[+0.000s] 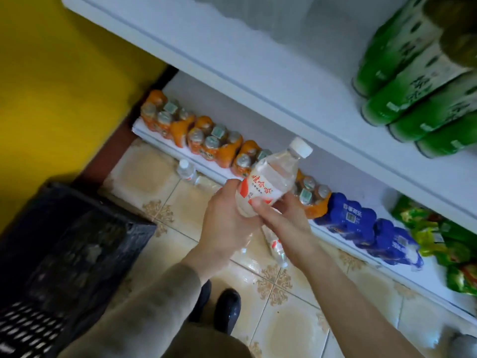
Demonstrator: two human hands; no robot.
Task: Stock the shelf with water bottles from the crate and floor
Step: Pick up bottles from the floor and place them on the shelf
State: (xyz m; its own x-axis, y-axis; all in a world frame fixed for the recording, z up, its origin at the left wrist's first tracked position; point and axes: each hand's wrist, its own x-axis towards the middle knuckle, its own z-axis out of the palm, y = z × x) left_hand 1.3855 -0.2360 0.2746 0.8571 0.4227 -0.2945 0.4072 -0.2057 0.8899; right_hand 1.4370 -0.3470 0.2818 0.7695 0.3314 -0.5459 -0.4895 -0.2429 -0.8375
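Note:
A clear water bottle (273, 177) with a white cap and a red-and-white label is held in mid-air in front of the white shelf (258, 81). My left hand (224, 220) grips its base from the left, and my right hand (281, 218) grips the lower part from the right. Another water bottle (187, 171) stands on the tiled floor by the bottom shelf. One more bottle (276, 248) lies on the floor under my hands, partly hidden. The black plastic crate (77, 244) sits at the lower left; its contents are blurred.
Orange drink packs (206, 140) line the bottom shelf, then blue packs (361, 223) and green snack bags (444, 244). Green bottles (418, 81) fill the right of the middle shelf; its left part is bare. A yellow wall (51, 73) is at the left. My shoes (227, 308) are below.

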